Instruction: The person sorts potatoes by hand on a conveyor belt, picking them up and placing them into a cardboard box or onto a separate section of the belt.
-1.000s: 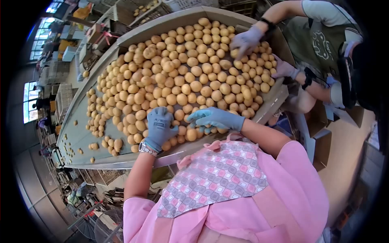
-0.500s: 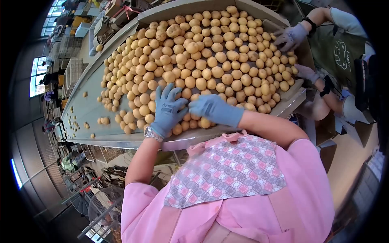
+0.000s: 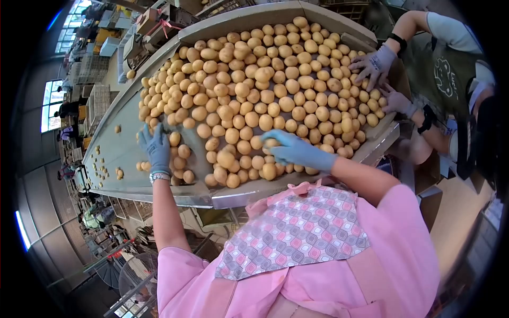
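Observation:
A thick layer of round yellow-brown potatoes [image 3: 286, 103] covers much of the metal sorting table [image 3: 212, 199]. My left hand [image 3: 155, 151], in a blue-grey glove, lies among potatoes on the left part of the table. Its fingers are spread and touch the edge of the pile. Near the front edge, my right hand [image 3: 302, 150], gloved alike, has its fingers curled over a potato [image 3: 271, 143]; the fingertips are slightly blurred. Between the two hands a strip of bare table surface shows beside several potatoes.
Across the right end, a co-worker's two gloved hands [image 3: 374, 65] rest on the potatoes. A raised side wall [image 3: 238, 20] bounds the far side. Small scattered potatoes [image 3: 101, 172] lie down the left end. A round wire fan guard [image 3: 139, 273] stands at lower left.
My left hand has moved left, away from my right hand, and some potatoes have shifted left with it. A gap has opened in the layer. The co-worker's upper hand has moved inward.

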The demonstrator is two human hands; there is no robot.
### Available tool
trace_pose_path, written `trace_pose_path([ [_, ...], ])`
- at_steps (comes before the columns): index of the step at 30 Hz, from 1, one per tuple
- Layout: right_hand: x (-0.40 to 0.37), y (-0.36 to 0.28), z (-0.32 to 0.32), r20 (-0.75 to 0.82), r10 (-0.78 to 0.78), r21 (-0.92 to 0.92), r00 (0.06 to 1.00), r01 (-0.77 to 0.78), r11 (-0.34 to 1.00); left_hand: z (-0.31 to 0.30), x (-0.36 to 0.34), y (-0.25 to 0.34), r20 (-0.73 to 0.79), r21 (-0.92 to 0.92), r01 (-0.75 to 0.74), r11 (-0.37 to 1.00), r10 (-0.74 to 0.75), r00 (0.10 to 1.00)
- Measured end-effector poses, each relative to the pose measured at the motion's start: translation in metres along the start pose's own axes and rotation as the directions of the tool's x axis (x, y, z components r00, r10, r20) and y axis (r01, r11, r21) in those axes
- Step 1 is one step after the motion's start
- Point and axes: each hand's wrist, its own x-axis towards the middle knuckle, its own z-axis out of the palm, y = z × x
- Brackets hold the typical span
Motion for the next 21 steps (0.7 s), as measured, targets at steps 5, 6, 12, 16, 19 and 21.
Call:
trace_pose_path([
  [5,0.017,0.029,-0.1,0.053,-0.023,0.543,0.998,-0.009,0.84,-0.051,0.051,0.1,-0.277,-0.523,-0.185,0.832,0.039,0.96],
  [6,0.041,0.004,-0.139,-0.068,-0.183,0.634,0.981,0.184,0.751,-0.078,0.054,0.133,-0.284,-0.524,-0.232,0.819,0.089,0.955],
  [12,0.176,-0.072,-0.23,-0.394,-0.761,-0.63,0.516,0.451,0.632,-0.052,0.098,0.176,-0.212,-0.385,-0.377,0.842,0.316,0.925],
  [16,0.182,-0.027,-0.135,-0.299,-0.849,-0.907,0.435,0.147,0.394,-0.043,0.099,0.122,-0.14,-0.445,-0.39,0.806,0.368,0.919],
  [19,0.182,0.013,-0.109,-0.286,-0.833,-0.958,0.473,-0.14,0.25,-0.041,0.095,0.081,-0.207,-0.401,-0.441,0.803,0.389,0.898],
  [21,0.152,-0.004,-0.095,-0.321,-0.785,-0.94,0.53,-0.075,0.334,0.008,0.096,0.029,-0.082,-0.644,-0.228,0.73,0.23,0.97],
])
